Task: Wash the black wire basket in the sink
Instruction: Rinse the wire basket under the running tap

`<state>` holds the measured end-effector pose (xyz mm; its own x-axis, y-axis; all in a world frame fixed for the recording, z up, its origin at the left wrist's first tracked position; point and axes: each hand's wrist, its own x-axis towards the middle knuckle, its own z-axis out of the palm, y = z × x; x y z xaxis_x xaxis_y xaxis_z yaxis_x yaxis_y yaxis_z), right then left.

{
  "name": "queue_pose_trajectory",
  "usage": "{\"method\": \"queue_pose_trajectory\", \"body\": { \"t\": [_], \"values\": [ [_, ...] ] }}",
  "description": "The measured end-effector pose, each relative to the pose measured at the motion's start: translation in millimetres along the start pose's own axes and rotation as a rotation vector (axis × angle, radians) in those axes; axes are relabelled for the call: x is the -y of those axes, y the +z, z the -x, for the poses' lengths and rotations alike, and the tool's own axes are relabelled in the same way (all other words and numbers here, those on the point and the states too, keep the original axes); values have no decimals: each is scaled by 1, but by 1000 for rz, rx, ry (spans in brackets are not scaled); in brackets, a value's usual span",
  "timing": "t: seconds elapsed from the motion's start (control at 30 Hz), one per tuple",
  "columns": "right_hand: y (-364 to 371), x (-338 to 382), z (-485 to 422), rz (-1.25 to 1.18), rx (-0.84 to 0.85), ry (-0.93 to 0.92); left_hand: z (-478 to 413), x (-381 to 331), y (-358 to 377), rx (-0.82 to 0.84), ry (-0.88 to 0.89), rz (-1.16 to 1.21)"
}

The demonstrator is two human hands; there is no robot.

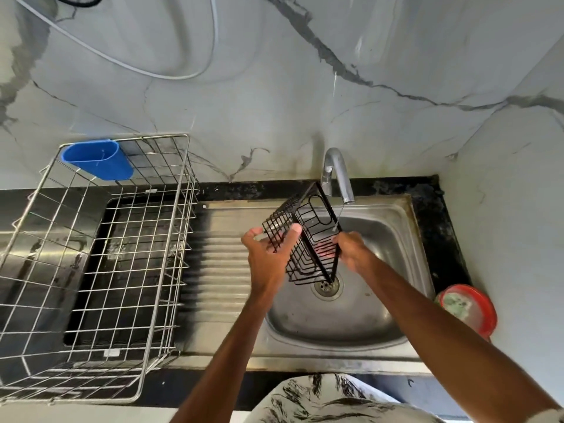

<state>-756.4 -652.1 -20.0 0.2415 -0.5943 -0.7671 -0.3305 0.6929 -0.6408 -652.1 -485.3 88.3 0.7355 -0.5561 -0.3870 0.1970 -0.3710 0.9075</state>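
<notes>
The black wire basket (305,236) is held tilted over the steel sink (393,303), above the drain (327,286). My left hand (270,254) grips its left side, thumb on the upper rim. My right hand (354,250) holds the basket's right edge, fingers curled around a corner bar. A thin stream of water falls from the chrome tap (337,175) onto the basket's right side.
A large steel wire dish rack (100,257) stands on the left counter, with a blue plastic cup holder (97,160) hooked on its back. The ribbed drainboard (222,264) lies between rack and sink. A red-rimmed container (470,309) sits at the right against the marble wall.
</notes>
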Motion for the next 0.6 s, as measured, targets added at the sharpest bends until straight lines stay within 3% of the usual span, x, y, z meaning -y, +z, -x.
{"method": "queue_pose_trajectory", "body": {
  "t": [0.1,0.17,0.3,0.4,0.47,0.6],
  "values": [
    [-11,9,-5,190,-64,-62,-13,-5,-13,133,-272,182],
    [-14,19,-3,255,-80,-110,-19,-12,-16,212,-383,173],
    [-17,27,-19,285,-35,-141,-22,-19,-5,331,-378,-25],
    [-28,4,-97,383,-170,-168,-21,-29,8,382,-301,-246],
    [-25,12,-93,521,-276,-210,-27,-27,17,423,-260,-371],
    [-23,46,-27,681,-338,-315,-46,-11,20,449,-421,-277]
  ]
}}
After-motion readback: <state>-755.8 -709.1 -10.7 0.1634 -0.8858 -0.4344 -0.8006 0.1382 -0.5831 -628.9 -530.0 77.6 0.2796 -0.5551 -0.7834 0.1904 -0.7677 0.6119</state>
